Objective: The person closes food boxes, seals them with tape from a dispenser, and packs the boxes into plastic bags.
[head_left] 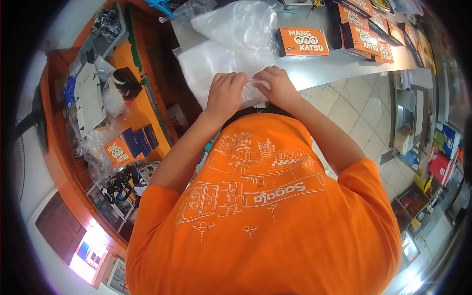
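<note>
My left hand (227, 93) and my right hand (279, 87) are close together at the near edge of the metal table, in front of the orange shirt. Both have curled fingers pinching a clear plastic bag (251, 93), which stretches between them. Under and beyond it lies a stack of flat clear plastic bags (204, 66). A larger crumpled plastic bag (236, 24) rests farther back. To the right of that sits an orange-and-dark box (303, 41) printed "Mang Katsu".
More printed boxes (364, 37) are piled at the back right, near yellow-handled scissors (317, 5). On the left, an orange counter (142, 105) holds plastic wrap and another printed box (119, 150). Shelves (410, 128) stand at the right beyond the tiled floor (361, 108).
</note>
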{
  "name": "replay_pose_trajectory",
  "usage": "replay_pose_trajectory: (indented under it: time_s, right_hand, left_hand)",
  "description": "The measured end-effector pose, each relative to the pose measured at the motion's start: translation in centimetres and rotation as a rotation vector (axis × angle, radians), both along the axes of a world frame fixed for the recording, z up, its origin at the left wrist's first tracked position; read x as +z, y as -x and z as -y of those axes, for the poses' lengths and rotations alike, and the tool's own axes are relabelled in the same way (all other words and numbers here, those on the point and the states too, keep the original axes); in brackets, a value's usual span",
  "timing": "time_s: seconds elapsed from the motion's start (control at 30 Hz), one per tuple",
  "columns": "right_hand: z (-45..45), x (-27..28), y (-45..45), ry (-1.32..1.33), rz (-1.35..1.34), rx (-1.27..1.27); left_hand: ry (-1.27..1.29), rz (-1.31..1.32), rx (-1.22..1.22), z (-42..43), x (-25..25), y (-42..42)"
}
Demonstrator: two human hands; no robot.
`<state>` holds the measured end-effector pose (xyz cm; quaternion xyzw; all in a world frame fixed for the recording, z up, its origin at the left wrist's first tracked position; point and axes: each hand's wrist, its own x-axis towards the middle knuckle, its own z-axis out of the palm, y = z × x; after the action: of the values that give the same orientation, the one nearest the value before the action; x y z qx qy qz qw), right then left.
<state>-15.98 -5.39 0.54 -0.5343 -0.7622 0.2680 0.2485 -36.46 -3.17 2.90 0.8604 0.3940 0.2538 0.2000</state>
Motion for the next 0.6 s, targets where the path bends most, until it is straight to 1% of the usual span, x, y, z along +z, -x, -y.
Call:
replay_pose_trajectory:
  time_s: [0.03, 0.07, 0.1, 0.13, 0.23, 0.27, 0.3, 0.37, 0.4, 0.43, 0.5, 0.53, 0.6]
  right_hand:
    - [-0.7, 1.3, -0.2, -0.010, -0.003, 0.007]
    - [-1.5, 3.2, -0.2, -0.043, -0.088, 0.015]
    - [-2.3, 4.8, -0.2, -0.079, -0.172, 0.023]
    - [-3.1, 5.9, -0.3, -0.210, -0.190, 0.040]
    - [-4.7, 9.6, 0.2, -0.239, -0.196, 0.055]
    - [-4.9, 9.8, 0.4, -0.139, -0.196, 0.089]
    - [-5.0, 9.1, 0.8, -0.159, -0.197, 0.089]
    - [-4.7, 5.7, 1.6, -0.085, -0.085, 0.118]
    - [-4.5, 4.2, 1.9, -0.486, 0.080, 0.200]
    - [-3.8, 3.5, 2.2, -0.499, 0.082, 0.190]
    - [-1.1, 2.1, 3.4, -0.457, -0.004, 0.569]
    - [-1.3, 0.8, 4.2, -0.444, -0.018, 0.568]
    - [-3.1, -2.6, 5.4, 0.184, 0.264, 0.407]
  left_hand:
    - [-0.024, 0.045, 0.032, -0.3, 1.3, -0.2]
    - [-0.035, 0.040, 0.038, -0.9, 2.6, -0.3]
    - [-0.094, 0.096, 0.077, -1.6, 4.0, -0.4]
    - [-0.154, 0.152, 0.112, -2.3, 5.2, -0.4]
    - [-0.212, 0.100, 0.160, -4.7, 8.3, 0.1]
    - [-0.100, 0.119, 0.187, -5.1, 7.8, 0.1]
    - [-0.120, 0.120, 0.184, -5.4, 6.6, 0.4]
    - [-0.001, 0.078, 0.101, -6.0, 3.6, 1.3]
    - [-0.002, -0.025, 0.095, -5.8, 2.9, 1.6]
    - [-0.016, -0.026, 0.086, -6.2, 2.3, 1.6]
    - [0.117, 0.061, 0.102, -5.6, 1.5, 1.7]
    - [0.095, 0.088, 0.104, -5.5, 1.4, 1.7]
    - [0.127, 0.088, 0.080, -5.3, 1.7, 1.4]
